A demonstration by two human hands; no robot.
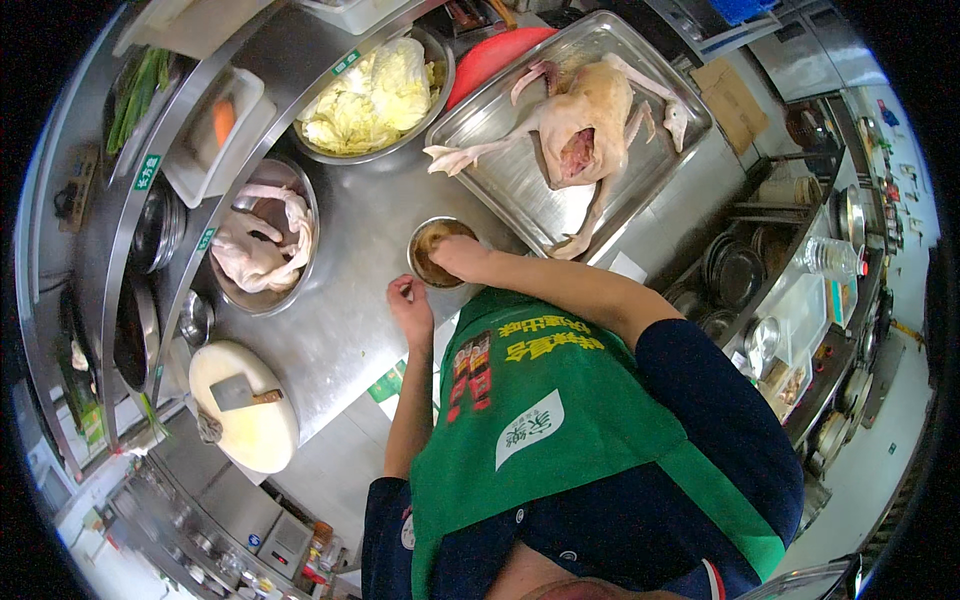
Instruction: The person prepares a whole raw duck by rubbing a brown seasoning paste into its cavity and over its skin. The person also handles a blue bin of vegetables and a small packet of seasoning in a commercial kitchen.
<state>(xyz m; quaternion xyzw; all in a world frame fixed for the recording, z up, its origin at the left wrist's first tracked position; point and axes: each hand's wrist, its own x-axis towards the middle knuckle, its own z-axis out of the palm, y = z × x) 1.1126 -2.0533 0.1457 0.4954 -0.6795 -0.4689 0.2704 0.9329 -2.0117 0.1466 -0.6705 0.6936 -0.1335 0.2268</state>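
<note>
My right hand (459, 257) reaches into a small metal bowl (412, 259) with brown contents, possibly a seasoning or sauce. The fingertips are hidden there, so what they hold cannot be made out. Just left of the bowl, my left hand (411, 309) is raised with curled fingers; a dark spot shows between them, a gap or a small thing. Beyond the bowl, a whole plucked duck or goose (598, 105) lies in a rectangular steel tray (510, 187), its body cavity cut open towards me. Head, neck and webbed feet are still attached.
On the steel counter (352, 225), a basin (315, 247) at left holds another plucked bird (251, 251). A bowl of cabbage leaves (375, 97) stands farther back. A cleaver (234, 392) lies on a round cutting board (262, 435) near the front left. Shelving (161, 142) borders the left side.
</note>
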